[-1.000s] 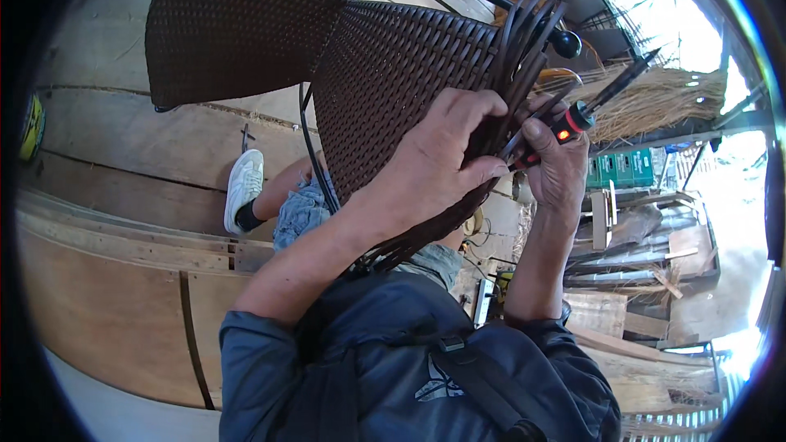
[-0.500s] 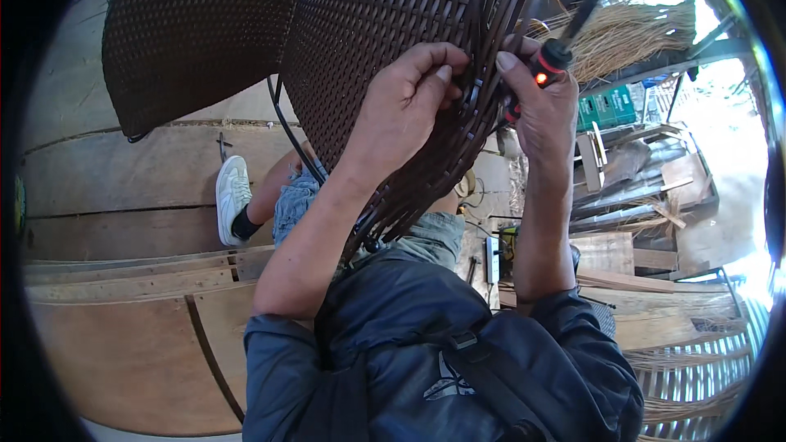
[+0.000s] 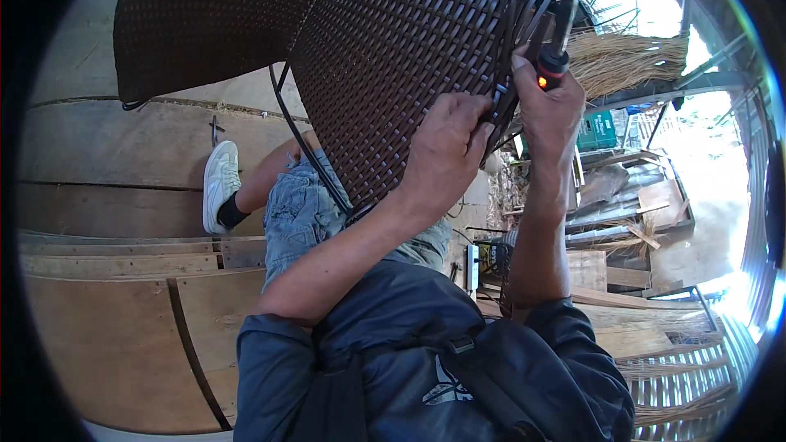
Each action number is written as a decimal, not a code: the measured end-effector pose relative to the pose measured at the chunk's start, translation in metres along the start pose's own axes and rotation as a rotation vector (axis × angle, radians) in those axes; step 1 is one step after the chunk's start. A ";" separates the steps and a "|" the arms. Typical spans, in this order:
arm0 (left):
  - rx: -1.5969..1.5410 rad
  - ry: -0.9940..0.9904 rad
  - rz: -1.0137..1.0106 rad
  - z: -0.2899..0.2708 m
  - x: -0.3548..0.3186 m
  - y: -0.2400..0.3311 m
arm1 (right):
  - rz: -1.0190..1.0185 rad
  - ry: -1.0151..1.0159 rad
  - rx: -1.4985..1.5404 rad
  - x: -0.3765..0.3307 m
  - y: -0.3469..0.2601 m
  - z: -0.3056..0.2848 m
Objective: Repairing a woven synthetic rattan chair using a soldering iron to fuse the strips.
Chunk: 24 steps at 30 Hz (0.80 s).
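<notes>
A dark brown wicker chair lies across my lap, its woven seat [image 3: 393, 49] nearest me and its backrest [image 3: 213, 16] at the far left. Loose strands [image 3: 512, 29] bunch along the seat's right edge. At that edge my left hand [image 3: 449, 143] is closed, fingers curled on the strands; its fingertips are partly hidden. My right hand [image 3: 553, 110], just beyond the edge, wraps round a black-and-red soldering iron [image 3: 553, 65] with a lit orange-red light. Its metal shaft points up and away; the right thumb lies near the strands.
Thin black metal legs [image 3: 291, 115] reach out below the chair. Cut fibre [image 3: 630, 57] lies in a bundle at the far right, near a green crate [image 3: 596, 131]. Wood scraps [image 3: 630, 205] and a white power strip [image 3: 472, 268] are at right. Wooden planks [image 3: 98, 147] are at left.
My left hand has shifted right and nearer to me along the woven edge. The seat has swung right, showing more of its flat weave. The iron now points more upright.
</notes>
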<state>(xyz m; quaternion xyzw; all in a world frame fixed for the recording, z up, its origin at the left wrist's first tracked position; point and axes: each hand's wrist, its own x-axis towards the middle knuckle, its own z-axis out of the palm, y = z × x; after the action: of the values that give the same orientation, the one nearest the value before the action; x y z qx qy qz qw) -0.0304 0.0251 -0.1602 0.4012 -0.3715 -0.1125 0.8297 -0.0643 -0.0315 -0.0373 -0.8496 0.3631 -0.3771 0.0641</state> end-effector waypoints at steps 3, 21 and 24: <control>0.120 -0.007 0.114 0.002 -0.009 -0.001 | -0.105 0.012 -0.141 0.002 0.000 0.005; 0.534 -0.061 0.175 0.007 -0.020 0.001 | -0.151 0.086 0.002 -0.005 0.003 -0.008; 0.545 -0.051 0.149 0.009 -0.012 0.006 | -0.246 0.097 0.054 0.003 0.000 -0.006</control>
<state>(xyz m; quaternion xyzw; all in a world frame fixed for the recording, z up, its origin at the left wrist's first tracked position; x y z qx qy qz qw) -0.0463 0.0295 -0.1588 0.5782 -0.4371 0.0429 0.6876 -0.0667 -0.0320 -0.0316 -0.8665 0.2486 -0.4322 0.0228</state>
